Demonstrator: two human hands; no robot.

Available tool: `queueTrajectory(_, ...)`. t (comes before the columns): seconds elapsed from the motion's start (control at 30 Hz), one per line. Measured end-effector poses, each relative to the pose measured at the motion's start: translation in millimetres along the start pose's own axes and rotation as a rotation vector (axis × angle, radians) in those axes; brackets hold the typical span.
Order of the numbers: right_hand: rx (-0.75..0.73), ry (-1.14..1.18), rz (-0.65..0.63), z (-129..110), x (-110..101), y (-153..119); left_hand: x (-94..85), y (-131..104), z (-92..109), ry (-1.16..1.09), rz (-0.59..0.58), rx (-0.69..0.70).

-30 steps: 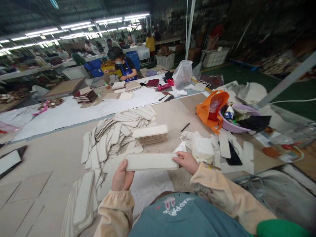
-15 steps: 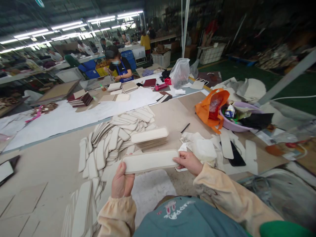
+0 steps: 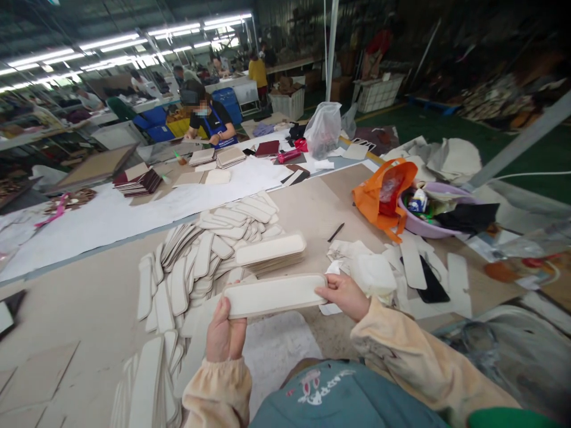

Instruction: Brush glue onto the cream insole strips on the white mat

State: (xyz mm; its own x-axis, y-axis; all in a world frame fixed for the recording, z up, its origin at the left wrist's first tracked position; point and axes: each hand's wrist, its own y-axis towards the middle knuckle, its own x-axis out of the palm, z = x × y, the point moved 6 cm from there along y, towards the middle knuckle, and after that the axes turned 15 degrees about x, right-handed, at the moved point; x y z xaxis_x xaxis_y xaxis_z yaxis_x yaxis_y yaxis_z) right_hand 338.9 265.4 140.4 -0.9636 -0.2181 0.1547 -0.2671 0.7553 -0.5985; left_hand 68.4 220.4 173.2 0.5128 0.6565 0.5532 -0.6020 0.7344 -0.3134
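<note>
Between my two hands is a long white strip with rounded corners and a beige edge [image 3: 276, 295], held nearly level above the table. My left hand [image 3: 226, 333] grips its left end, thumb on top and fingers beneath. At the other end, my right hand [image 3: 345, 295] pinches the strip between thumb and fingers. Just behind it stands a neat stack of similar strips [image 3: 271, 249]. To the left lies a loose heap of such strips [image 3: 178, 285], with more leaning in a row [image 3: 147, 380] near the table's front.
On the right are an orange bag [image 3: 383, 199], a purple basin [image 3: 423, 226] full of odds and ends, a white block [image 3: 375, 273] and a black phone-like slab [image 3: 430, 285]. A dark pen-like tool [image 3: 336, 232] lies mid-table. Across the table a co-worker [image 3: 214, 122] handles pieces.
Both hands still hold the strip, which appears slightly further right in view. The camera view has shifted a little. The co-worker's arms have moved.
</note>
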Motion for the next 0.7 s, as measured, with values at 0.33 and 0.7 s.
queueTrajectory(0.33,-0.061,0.09,0.092,-33.5,-17.6,-0.7,7.7,-5.3,10.8,0.149,-0.181,-0.011)
queueTrajectory(0.7,-0.267,0.074,0.315,-92.1,-54.8,12.9,8.7,-45.3,-8.5,0.403,-0.27,-0.089)
